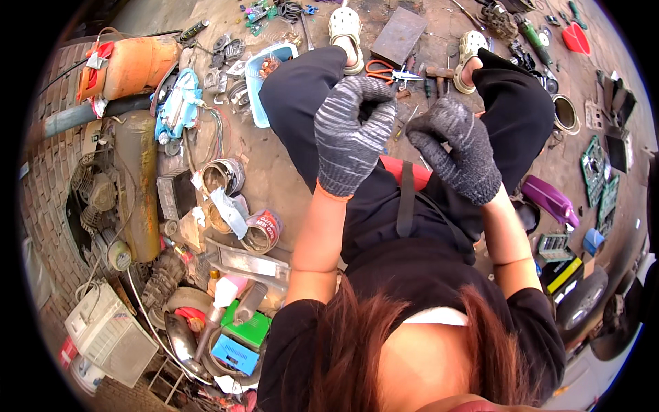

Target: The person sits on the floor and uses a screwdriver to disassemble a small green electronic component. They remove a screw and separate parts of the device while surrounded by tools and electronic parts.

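Observation:
My left hand, in a light grey striped knit glove, is raised above my lap with fingers curled toward the thumb; whatever it may hold is hidden. My right hand, in a darker grey glove, is also curled a short way to its right, contents hidden. The two hands are apart. Beyond them on the ground between my feet lie orange-handled scissors, a hammer and a grey metal plate. A red object shows behind my hands at my lap.
At left are an orange cylinder, a blue basin, open cans and piled metal parts. At right lie a green angle grinder, a purple jug, green tool cases and a red container.

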Motion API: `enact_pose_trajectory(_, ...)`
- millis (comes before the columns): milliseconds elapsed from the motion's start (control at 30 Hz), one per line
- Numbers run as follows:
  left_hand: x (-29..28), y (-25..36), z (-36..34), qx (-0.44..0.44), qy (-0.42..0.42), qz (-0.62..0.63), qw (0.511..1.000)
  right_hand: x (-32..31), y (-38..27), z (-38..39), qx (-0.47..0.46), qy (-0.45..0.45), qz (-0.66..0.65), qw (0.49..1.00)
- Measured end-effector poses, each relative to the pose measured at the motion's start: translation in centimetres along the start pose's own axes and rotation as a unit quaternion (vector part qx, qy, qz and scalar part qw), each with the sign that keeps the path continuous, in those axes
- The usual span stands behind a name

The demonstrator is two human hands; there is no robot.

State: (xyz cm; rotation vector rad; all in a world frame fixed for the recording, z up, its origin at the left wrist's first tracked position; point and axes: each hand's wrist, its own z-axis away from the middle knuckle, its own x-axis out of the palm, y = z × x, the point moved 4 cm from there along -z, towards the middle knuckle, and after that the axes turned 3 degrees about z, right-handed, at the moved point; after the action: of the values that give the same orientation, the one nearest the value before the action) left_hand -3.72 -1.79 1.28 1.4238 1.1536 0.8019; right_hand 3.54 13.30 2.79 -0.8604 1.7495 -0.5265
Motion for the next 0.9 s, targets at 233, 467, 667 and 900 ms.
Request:
enact_pose_trajectory(233, 0.2, 0.3, 0.9, -0.167, -0.097, 0.307, 0.932, -0.9, 1.9, -0.9, 0.071, -0.004, -0.065, 0.995)
enact_pose_trajectory(467, 1.0, -0.6, 0.9, -0.046, -0.116, -0.022, 0.992, -1.3, 0.7, -0.6, 0.023, 0.039, 0.031, 0.998)
enact_pose_trajectory(667, 0.2, -0.3, 0.6, -0.157, -0.015, 0.273, 0.949, 0.0, 1.3, 0.0, -0.006, -0.009, 0.011, 1.000)
enact_pose_trajectory(900, 1.0, -0.5, 1.0, -0.006, -0.124, 0.018, 0.992, -1.4, 1.4, -1.4, 0.007, 0.028, 0.047, 0.998)
